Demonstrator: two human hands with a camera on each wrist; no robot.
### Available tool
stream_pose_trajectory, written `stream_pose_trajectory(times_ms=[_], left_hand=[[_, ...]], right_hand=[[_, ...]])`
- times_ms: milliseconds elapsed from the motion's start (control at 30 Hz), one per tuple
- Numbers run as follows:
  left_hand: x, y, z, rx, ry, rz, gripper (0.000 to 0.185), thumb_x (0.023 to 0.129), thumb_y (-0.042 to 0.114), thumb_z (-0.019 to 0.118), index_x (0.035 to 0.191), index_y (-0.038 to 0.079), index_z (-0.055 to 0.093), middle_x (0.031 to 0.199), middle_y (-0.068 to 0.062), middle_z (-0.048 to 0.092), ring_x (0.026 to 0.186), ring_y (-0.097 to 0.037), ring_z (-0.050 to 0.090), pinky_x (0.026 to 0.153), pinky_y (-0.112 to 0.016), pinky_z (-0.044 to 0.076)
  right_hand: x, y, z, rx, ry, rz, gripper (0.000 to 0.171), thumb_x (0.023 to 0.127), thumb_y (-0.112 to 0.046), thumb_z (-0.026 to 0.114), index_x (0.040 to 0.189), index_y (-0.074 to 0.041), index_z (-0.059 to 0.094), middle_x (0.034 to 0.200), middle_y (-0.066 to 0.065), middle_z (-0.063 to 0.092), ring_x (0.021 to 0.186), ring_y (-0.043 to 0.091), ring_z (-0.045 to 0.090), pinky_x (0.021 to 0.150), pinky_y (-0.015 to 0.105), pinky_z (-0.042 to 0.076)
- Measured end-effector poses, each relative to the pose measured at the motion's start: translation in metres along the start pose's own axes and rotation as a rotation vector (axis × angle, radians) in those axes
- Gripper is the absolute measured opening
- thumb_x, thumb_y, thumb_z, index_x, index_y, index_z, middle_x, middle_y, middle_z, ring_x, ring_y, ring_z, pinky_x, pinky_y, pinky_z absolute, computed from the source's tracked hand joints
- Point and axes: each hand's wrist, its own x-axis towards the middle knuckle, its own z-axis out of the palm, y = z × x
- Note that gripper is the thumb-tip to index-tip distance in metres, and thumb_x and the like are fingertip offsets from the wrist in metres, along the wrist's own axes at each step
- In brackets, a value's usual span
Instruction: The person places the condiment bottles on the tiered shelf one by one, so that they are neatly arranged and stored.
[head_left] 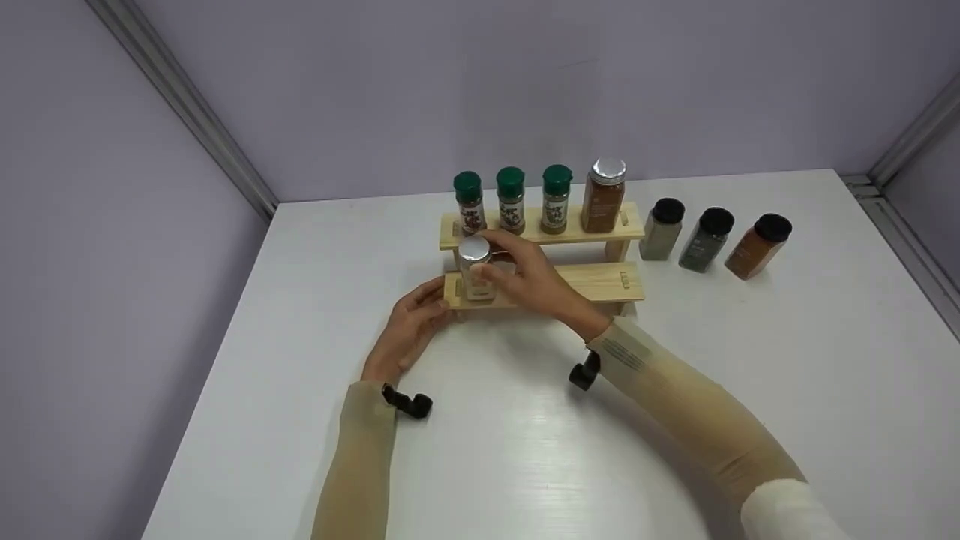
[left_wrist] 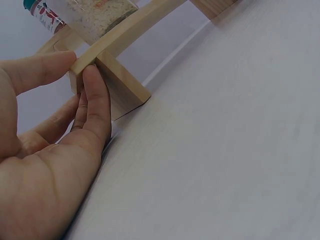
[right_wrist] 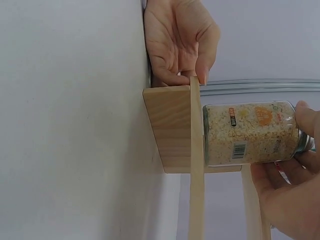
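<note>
My right hand (head_left: 536,279) grips a clear glass jar (right_wrist: 247,134) of pale crumb-like grains near its silver lid (head_left: 474,248). The jar stands upright at the left end of the lower shelf (head_left: 596,282) of a two-tier wooden rack. Its base is at the shelf board; a hair's gap or contact, I cannot tell. My left hand (head_left: 409,328) pinches the left end of that same shelf, thumb on the top edge and fingers (left_wrist: 96,95) underneath beside the wooden leg (left_wrist: 125,87).
On the upper shelf (head_left: 532,235) stand green-capped bottles (head_left: 511,199) and a silver-lidded jar of reddish-brown spice (head_left: 604,196). Right of the rack, three black-capped jars (head_left: 703,240) stand on the white table (head_left: 510,465). A wall (head_left: 525,97) rises behind.
</note>
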Motion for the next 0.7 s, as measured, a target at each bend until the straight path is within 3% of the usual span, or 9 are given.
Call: stream_pose_trajectory(times_ms=[367, 700], left_hand=[[0.001, 0.001, 0.001, -0.017, 0.004, -0.009, 0.056, 0.107, 0.000, 0.060, 0.160, 0.001, 0.042, 0.161, -0.017, 0.046, 0.147, -0.029, 0.050, 0.118, -0.033, 0.049], [0.002, -0.001, 0.000, -0.017, 0.016, -0.011, 0.054, 0.107, -0.001, 0.059, 0.159, 0.000, 0.043, 0.157, -0.019, 0.049, 0.141, -0.027, 0.053, 0.117, -0.034, 0.050]], right_hand=[[0.000, -0.007, -0.005, 0.009, -0.003, 0.039, 0.053, 0.103, -0.012, 0.073, 0.150, 0.004, 0.055, 0.145, 0.020, 0.063, 0.132, 0.030, 0.063, 0.116, 0.041, 0.051], [-0.015, -0.035, -0.040, -0.037, 0.042, -0.020, 0.052, 0.100, -0.015, 0.077, 0.146, 0.000, 0.058, 0.143, 0.017, 0.065, 0.133, 0.031, 0.063, 0.119, 0.046, 0.049]])
